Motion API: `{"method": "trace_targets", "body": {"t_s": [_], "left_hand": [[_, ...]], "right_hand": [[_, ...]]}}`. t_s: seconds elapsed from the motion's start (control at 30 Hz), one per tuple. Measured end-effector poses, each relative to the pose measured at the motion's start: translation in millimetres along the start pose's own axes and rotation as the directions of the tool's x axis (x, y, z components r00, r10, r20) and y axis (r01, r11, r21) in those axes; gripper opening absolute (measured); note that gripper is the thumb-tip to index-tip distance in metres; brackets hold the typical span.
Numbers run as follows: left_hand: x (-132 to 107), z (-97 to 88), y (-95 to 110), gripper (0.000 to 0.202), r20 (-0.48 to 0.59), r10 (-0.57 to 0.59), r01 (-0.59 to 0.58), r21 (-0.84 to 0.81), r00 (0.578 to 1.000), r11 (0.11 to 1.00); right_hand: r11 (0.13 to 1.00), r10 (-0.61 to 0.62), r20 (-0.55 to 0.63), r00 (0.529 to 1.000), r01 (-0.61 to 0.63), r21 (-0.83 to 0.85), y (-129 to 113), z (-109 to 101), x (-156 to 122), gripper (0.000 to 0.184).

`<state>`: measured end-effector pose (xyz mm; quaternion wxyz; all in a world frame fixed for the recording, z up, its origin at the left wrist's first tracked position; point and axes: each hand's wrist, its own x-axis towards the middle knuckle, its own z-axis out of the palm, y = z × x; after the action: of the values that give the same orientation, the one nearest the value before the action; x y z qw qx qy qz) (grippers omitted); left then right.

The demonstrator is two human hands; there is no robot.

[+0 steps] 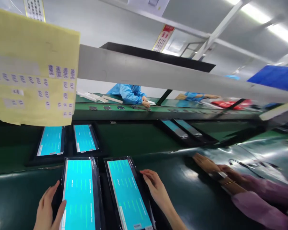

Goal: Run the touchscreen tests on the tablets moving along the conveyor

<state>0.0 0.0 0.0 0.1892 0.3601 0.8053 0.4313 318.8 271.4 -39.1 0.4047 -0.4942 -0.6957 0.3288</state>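
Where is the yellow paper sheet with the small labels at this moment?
In the head view, the yellow paper sheet hangs at the upper left, in front of the grey rail, above two lit tablets on the green belt.

No writing can be read: the print on the yellow sheet [33, 70], the red hanging sign [163, 37] and the lit screens [79, 195] is too blurred.

2 black-framed tablets [80, 195] [129, 195] side by side on dark green belt, cyan screens lit, facing up.
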Motion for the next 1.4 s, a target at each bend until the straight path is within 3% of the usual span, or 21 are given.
{"method": "trace_targets", "body": {"t_s": [0.13, 0.23, 0.4, 0.6, 0.73, 0.87, 0.97, 1.07, 1.2, 1.3, 1.4], "left_hand": [[33.9, -1.8, 10.3, 0.083, 0.119, 0.018, -0.029, 0.087, 0.993, 0.996], [45.5, 6.4, 15.9, 0.096, 0.097, -0.019, -0.003, 0.222, 0.995, 0.975], [34.9, 15.7, 27.7, 0.101, 0.037, -0.062, 0.044, 0.356, 0.997, 0.933], [20.4, 21.9, 41.2, 0.094, 0.013, 0.044, -0.045, 0.461, 0.999, 0.886], [15.3, 24.4, 41.1, 0.092, 0.019, 0.065, -0.065, 0.543, 0.998, 0.838], [20.7, 16.9, 41.6, 0.097, 0.022, 0.054, -0.058, 0.507, 0.998, 0.860], [42.8, 7.3, 53.1, 0.093, 0.065, 0.137, -0.151, 0.517, 0.988, 0.842], [75.3, 4.1, 74.7, 0.083, 0.243, 0.235, -0.332, 0.531, 0.941, 0.780], [105.2, 13.4, 104.6, 0.079, 0.540, 0.203, -0.501, 0.489, 0.816, 0.714], [106.1, 21.6, 120.9, 0.089, 0.639, 0.136, -0.538, 0.491, 0.757, 0.686], [97.1, 27.6, 132.1, 0.102, 0.676, 0.087, -0.568, 0.534, 0.731, 0.626]], "right_hand": [[1.000, 0.023, 0.066, 0.998, -0.022, -0.015, 0.8, 0.2, -7.2, 0.041], [0.998, 0.024, 0.137, 0.990, -0.017, -0.058, -5.1, -1.7, -12.9, 0.051], [0.984, 0.085, 0.266, 0.960, -0.038, -0.176, -14.9, -1.6, -18.0, 0.073], [0.976, -0.010, 0.245, 0.970, 0.063, -0.209, -15.1, -4.0, -16.7, 0.082], [0.985, 0.083, 0.280, 0.956, -0.037, -0.168, -22.7, -6.0, -1.9, 0.090], [0.981, 0.186, 0.340, 0.922, -0.156, -0.114, -28.7, -1.9, 25.7, 0.075], [0.969, 0.243, 0.359, 0.901, -0.244, -0.043, -31.5, -0.9, 38.5, 0.059], [0.948, 0.240, 0.389, 0.889, -0.301, 0.103, -36.2, -6.9, 34.3, 0.062], [0.889, 0.177, 0.457, 0.872, -0.340, 0.305, -35.7, -16.8, 15.1, 0.076], [0.830, 0.172, 0.533, 0.829, -0.413, 0.374, -26.3, -19.7, 6.2, 0.089], [0.801, 0.155, 0.603, 0.782, -0.457, 0.387, -19.1, -21.1, 4.2, 0.097]]}}
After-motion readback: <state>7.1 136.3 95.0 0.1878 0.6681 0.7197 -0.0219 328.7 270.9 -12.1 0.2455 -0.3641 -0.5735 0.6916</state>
